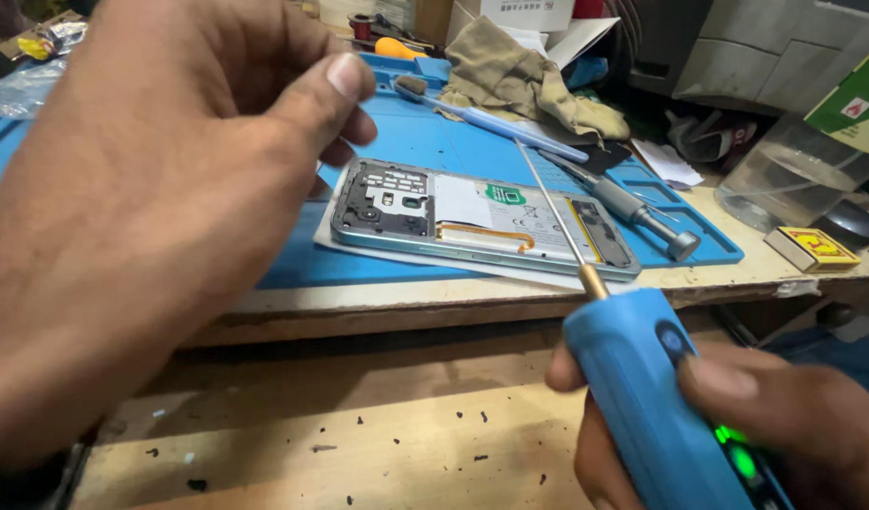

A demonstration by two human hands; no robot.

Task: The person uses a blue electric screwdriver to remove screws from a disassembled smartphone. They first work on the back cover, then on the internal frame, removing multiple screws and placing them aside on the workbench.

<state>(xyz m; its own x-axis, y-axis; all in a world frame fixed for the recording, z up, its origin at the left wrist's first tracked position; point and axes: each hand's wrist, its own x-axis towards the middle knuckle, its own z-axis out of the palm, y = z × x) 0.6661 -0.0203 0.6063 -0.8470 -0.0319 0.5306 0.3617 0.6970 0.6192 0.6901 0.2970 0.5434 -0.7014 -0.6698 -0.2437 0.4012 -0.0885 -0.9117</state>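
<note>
fingers (pixel 717 382) gripping blue electric screwdriver (pixel 642 378), opened phone (pixel 481 217)

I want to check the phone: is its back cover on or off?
Off: the phone lies with its battery and circuit boards exposed.

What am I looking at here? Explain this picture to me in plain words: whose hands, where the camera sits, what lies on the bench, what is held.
One picture, from a camera worn on a person's head, looking down at their own bare hands. The right hand grips a blue electric screwdriver with a green light; its thin bit points toward an opened phone. The phone lies back-off on a blue mat on a wooden bench. The left hand hovers empty, close to the camera. Behind the phone lie a brush, a metal screwdriver, a cloth and a matchbox.
</note>
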